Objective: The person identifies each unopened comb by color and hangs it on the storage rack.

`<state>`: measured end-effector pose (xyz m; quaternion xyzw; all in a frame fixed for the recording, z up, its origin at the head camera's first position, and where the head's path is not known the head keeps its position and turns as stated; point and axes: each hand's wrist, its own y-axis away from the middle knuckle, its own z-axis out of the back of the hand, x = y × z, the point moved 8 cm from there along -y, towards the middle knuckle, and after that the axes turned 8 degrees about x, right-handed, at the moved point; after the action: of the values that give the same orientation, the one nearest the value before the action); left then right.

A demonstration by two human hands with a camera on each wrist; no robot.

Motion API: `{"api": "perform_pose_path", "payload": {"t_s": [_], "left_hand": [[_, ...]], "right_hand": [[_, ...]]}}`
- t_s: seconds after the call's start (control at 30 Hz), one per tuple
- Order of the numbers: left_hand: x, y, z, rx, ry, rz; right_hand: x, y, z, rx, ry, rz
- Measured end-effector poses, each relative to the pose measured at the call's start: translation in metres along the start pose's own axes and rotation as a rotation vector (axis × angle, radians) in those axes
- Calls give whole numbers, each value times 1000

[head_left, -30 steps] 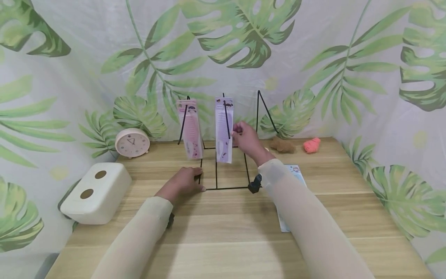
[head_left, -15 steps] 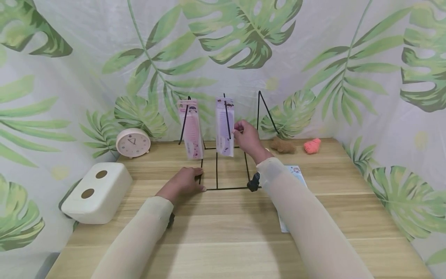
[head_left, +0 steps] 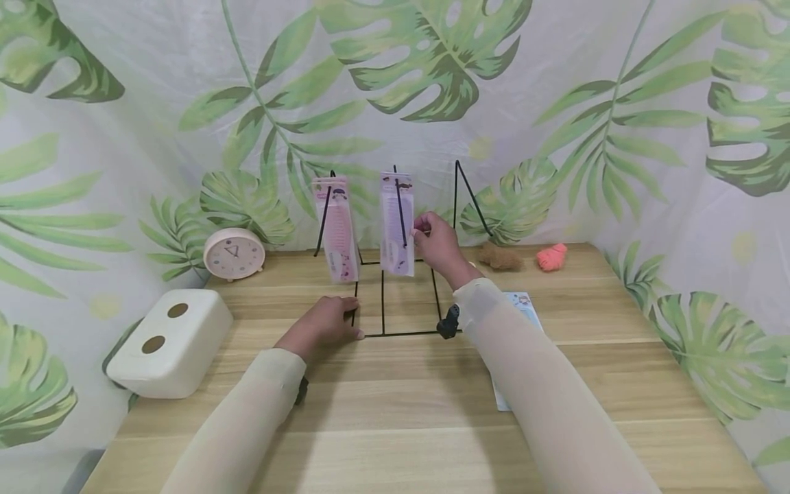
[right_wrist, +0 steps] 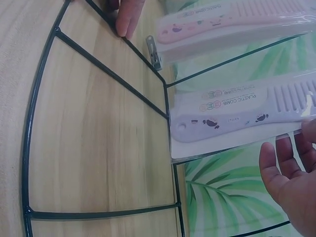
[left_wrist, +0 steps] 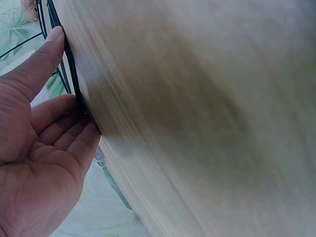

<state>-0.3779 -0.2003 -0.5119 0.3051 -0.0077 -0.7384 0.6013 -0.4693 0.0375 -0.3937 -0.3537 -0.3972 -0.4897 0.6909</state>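
Right hand [head_left: 437, 241] raised at the rack's middle hook, fingertips [right_wrist: 270, 157] pinching the edge of the lilac packaged comb [head_left: 396, 223] hanging there. Left hand [head_left: 326, 321] laid flat and relaxed on the wooden table [head_left: 395, 425], fingers [left_wrist: 55, 40] pressed against the front-left corner of the black wire display rack [head_left: 407, 333], gripping nothing. Pink packaged comb [head_left: 336, 228] hung at 9 o'clock of the lilac one; round clock [head_left: 234, 252] and white two-holed box [head_left: 168, 341] farther toward 9, brown and orange yarn lumps [head_left: 524, 256] toward 3.

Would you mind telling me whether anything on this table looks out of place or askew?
One comb pack lies flat on the table, half under the right sleeve, while the pink pack and purple pack hang on the wire rack. Nothing looks spilled or damaged.
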Motion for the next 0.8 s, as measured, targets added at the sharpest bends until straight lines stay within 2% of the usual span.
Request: {"api": "perform_pose_path", "payload": {"t_s": [0.2, 0.4, 0.5, 0.63, 0.8], "left_hand": [[0, 4, 1, -4, 14, 3], [-3, 4, 0, -1, 9, 1], [-5, 3, 0, -1, -1, -5], [-5, 3, 1, -5, -11, -6], [1, 2, 0, -5, -13, 1]], "right_hand": [[0, 1, 3, -10, 13, 11], [-9, 14, 22, -13, 127, 51], [-19, 32, 34, 35, 149, 58], [-40, 68, 46, 110, 141, 1], [-71, 116, 68, 91, 247, -45]]}}
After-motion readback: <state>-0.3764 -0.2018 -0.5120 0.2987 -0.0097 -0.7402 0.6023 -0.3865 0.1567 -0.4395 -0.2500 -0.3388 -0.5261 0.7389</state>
